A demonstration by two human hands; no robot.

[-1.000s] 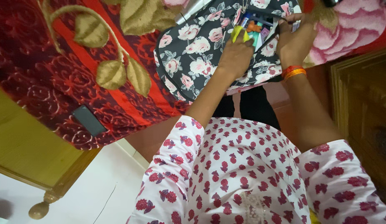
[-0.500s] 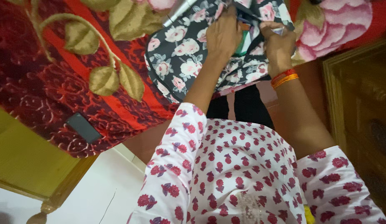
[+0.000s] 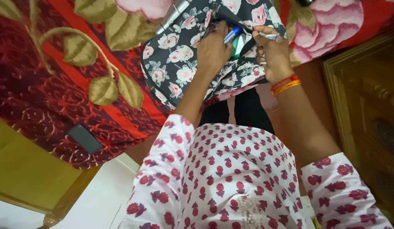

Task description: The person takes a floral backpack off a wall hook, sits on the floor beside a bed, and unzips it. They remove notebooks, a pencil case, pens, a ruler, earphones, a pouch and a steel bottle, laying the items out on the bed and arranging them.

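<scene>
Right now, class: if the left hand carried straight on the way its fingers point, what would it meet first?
Most likely the blue pen at the fingertips of the left hand, then the inside of the dark floral bag. Depth there is hard to judge.

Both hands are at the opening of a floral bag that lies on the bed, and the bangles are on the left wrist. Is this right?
Not quite. In the head view the orange and red bangles are on the right wrist, not the left. The rest holds: the left hand and the right hand are both at the opening of the floral bag on the bed.
</scene>
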